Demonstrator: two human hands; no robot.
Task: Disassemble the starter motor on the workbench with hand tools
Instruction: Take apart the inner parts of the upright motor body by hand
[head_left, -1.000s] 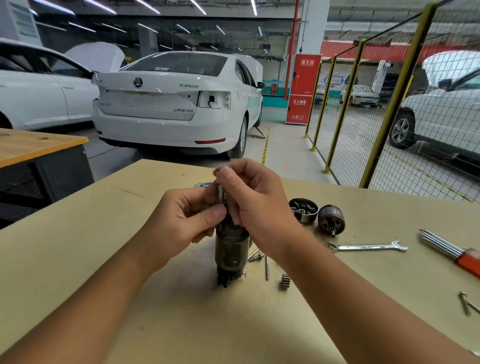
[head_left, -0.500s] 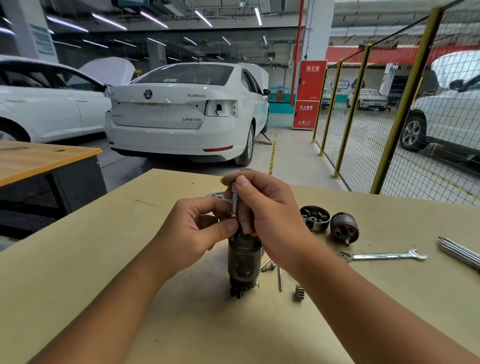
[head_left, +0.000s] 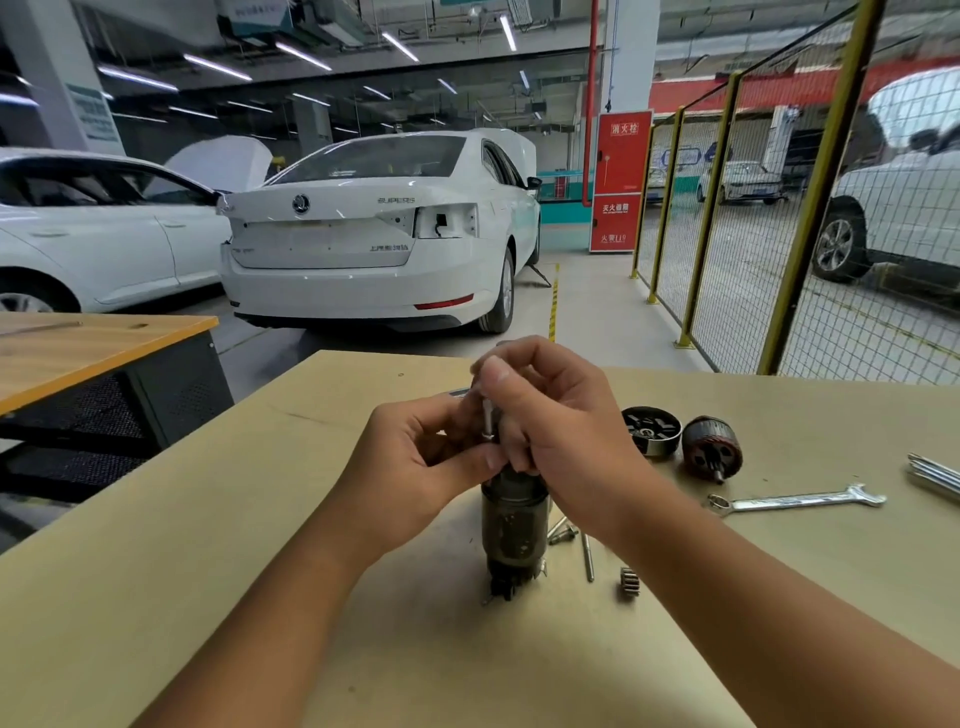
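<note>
Motor (head_left: 514, 525) stands upright mid-surface; left hand (head_left: 415, 467) grips its top, right hand (head_left: 550, 426) pinches a vertical pin (head_left: 487, 420) directly above.

The white sedan (head_left: 379, 234) parked beyond the workbench carries the raised word "SUPERB" on the right of its boot lid, a round Skoda badge in the middle, and a line of Chinese characters lower right (too small to read). The red fire cabinet (head_left: 621, 179) by the pillar has "消火栓" on its top panel, white characters across the lower door that begin with "灭火", and "火警119" at the bottom. A pale poster (head_left: 96, 117) on the left pillar bears print that is illegible.
</note>
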